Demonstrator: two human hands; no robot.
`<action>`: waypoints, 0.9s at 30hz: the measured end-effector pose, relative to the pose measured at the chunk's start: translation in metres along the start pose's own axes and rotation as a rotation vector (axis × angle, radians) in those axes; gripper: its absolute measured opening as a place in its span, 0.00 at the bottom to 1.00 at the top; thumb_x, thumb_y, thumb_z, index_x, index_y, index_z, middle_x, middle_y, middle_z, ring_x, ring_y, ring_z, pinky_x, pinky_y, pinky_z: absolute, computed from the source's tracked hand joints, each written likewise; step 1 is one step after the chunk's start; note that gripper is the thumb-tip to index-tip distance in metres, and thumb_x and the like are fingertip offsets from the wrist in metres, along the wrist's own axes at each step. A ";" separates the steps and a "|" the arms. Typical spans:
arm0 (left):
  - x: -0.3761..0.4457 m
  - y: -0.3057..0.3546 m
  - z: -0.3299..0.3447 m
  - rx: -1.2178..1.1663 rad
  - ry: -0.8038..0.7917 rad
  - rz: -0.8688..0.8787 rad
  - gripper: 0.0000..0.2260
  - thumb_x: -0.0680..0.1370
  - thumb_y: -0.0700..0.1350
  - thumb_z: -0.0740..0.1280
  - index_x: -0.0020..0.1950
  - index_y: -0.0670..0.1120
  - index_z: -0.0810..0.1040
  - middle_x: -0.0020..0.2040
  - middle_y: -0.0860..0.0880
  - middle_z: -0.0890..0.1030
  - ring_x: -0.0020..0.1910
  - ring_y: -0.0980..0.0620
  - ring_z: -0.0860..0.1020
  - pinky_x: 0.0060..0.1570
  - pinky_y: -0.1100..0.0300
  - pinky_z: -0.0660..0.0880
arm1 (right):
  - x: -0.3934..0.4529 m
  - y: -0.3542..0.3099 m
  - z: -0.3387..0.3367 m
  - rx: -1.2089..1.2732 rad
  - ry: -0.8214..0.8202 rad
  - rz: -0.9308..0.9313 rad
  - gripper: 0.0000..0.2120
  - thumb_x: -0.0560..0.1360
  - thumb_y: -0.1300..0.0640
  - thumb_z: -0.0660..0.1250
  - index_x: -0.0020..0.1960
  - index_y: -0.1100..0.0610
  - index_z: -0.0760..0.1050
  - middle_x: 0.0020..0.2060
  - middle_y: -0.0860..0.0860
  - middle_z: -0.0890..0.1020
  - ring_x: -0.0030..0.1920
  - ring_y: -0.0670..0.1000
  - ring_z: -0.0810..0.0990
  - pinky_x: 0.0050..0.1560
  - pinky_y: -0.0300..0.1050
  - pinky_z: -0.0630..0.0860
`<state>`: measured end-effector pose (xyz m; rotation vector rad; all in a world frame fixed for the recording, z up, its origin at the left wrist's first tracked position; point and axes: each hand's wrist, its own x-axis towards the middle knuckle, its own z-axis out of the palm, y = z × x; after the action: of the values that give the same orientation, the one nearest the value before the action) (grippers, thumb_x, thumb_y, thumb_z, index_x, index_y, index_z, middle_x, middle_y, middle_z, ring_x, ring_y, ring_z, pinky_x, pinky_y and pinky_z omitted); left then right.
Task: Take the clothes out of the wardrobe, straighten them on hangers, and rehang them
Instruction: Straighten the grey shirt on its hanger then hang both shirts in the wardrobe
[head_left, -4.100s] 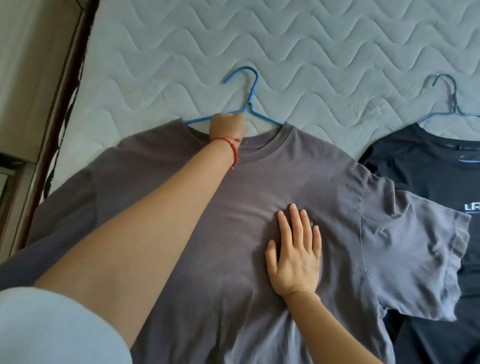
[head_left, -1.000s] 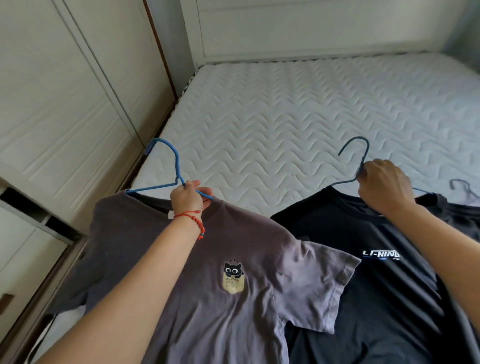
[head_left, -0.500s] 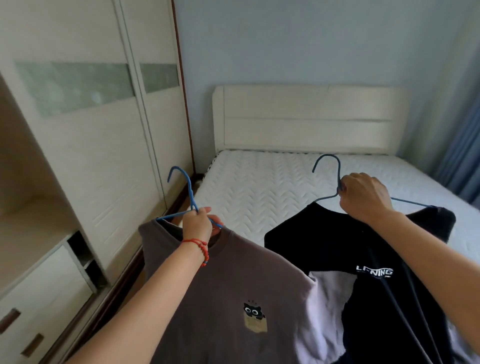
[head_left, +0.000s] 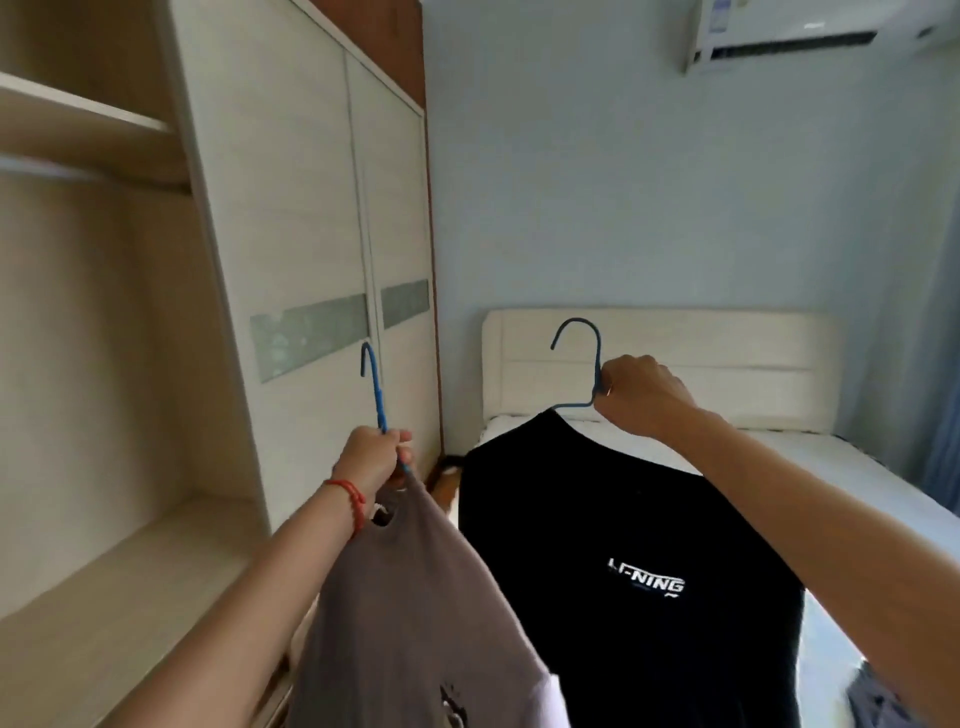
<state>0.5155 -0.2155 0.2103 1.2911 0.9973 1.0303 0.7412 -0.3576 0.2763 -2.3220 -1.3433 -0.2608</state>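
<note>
My left hand (head_left: 371, 457), with a red string on the wrist, grips a bright blue hanger (head_left: 375, 389) by its neck. A grey T-shirt (head_left: 415, 613) hangs from it, turned edge-on to me. My right hand (head_left: 641, 395) holds a darker blue hanger (head_left: 579, 358) just below its hook. A black T-shirt (head_left: 623, 571) with white lettering hangs from that one, facing me. Both shirts are held up in the air in front of the open wardrobe (head_left: 104, 364), whose bay lies to the left of the grey shirt.
The wardrobe's sliding doors (head_left: 322, 249) stand just beyond my left hand. A shelf (head_left: 83, 111) and a rail cross the top of the open bay. The bed (head_left: 883, 467) and its headboard (head_left: 727, 358) lie behind the black shirt. An air conditioner (head_left: 810, 31) hangs top right.
I have lifted both hangers off the bed and my view has swung up toward the wardrobe. The grey shirt has turned from facing me to edge-on.
</note>
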 end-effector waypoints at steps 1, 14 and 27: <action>-0.001 0.011 -0.009 0.053 0.010 0.006 0.12 0.80 0.37 0.53 0.39 0.41 0.72 0.24 0.48 0.69 0.24 0.50 0.68 0.25 0.62 0.70 | 0.003 -0.010 -0.006 0.082 -0.049 -0.009 0.08 0.70 0.60 0.63 0.46 0.60 0.79 0.39 0.55 0.81 0.40 0.57 0.78 0.40 0.45 0.75; -0.048 0.066 -0.123 0.298 0.325 0.205 0.14 0.79 0.34 0.55 0.34 0.44 0.64 0.25 0.46 0.65 0.11 0.60 0.62 0.15 0.69 0.60 | 0.006 -0.134 -0.002 0.824 -0.635 -0.089 0.08 0.71 0.69 0.69 0.34 0.68 0.74 0.23 0.57 0.79 0.16 0.48 0.73 0.19 0.35 0.72; -0.048 0.095 -0.270 0.019 0.306 0.157 0.11 0.80 0.35 0.54 0.40 0.41 0.71 0.29 0.45 0.68 0.15 0.57 0.64 0.20 0.70 0.59 | 0.026 -0.292 0.035 0.876 -0.486 -0.270 0.07 0.71 0.61 0.72 0.35 0.62 0.77 0.30 0.55 0.81 0.18 0.45 0.73 0.22 0.35 0.71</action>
<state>0.2389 -0.1921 0.2965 1.2657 1.1494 1.3714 0.5016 -0.1957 0.3364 -1.4946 -1.5586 0.7219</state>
